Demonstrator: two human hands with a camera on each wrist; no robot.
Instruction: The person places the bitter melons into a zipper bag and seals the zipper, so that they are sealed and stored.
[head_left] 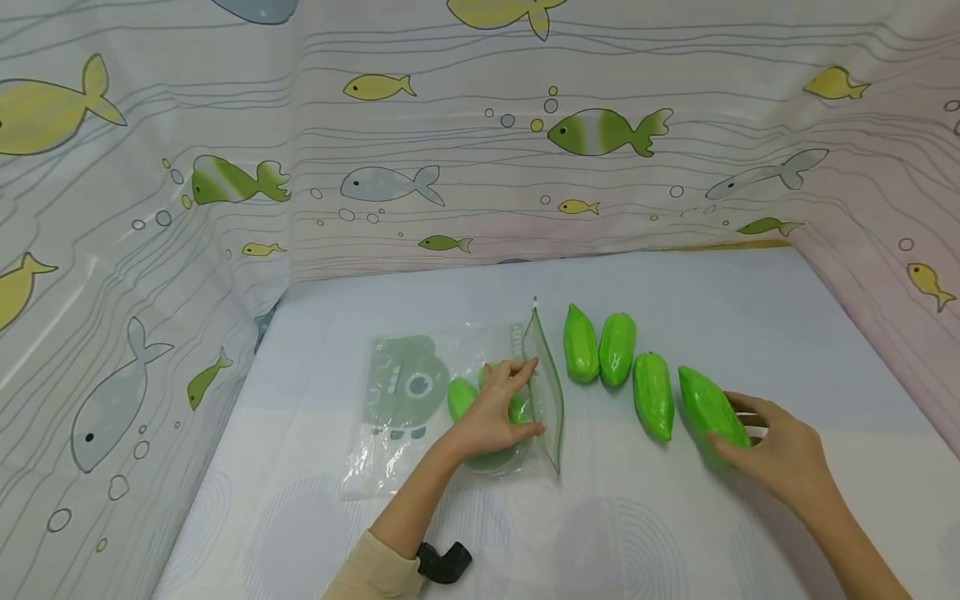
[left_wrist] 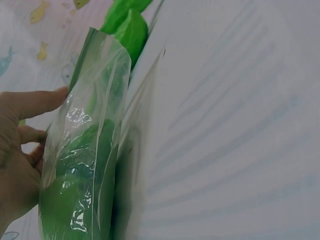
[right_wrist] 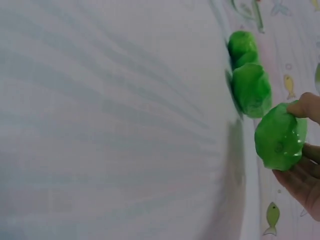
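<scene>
A clear zip bag (head_left: 397, 483) with a green cartoon print lies on the table, its mouth toward the right and gaping. Green ridged gourds (head_left: 461, 398) show through its plastic. My left hand (head_left: 491, 417) lies over the bag and grips its upper layer near the mouth, thumb and fingertips spread along the green-edged opening (left_wrist: 82, 57). Held in my right hand (head_left: 783, 454) is another green ridged gourd (head_left: 708, 408) with a pointed tip. In the right wrist view, thumb and fingers wrap this gourd (right_wrist: 281, 137) from opposite sides, above its shadow on the table.
Between the bag and my right hand, three more gourds lie on the cloth: two side by side (head_left: 581, 343) farther back, one (head_left: 654, 396) nearer. A fish-patterned curtain (head_left: 480, 167) encloses the table (head_left: 675, 292) at the back and sides. A black strap piece (head_left: 446, 564) shows by the left sleeve.
</scene>
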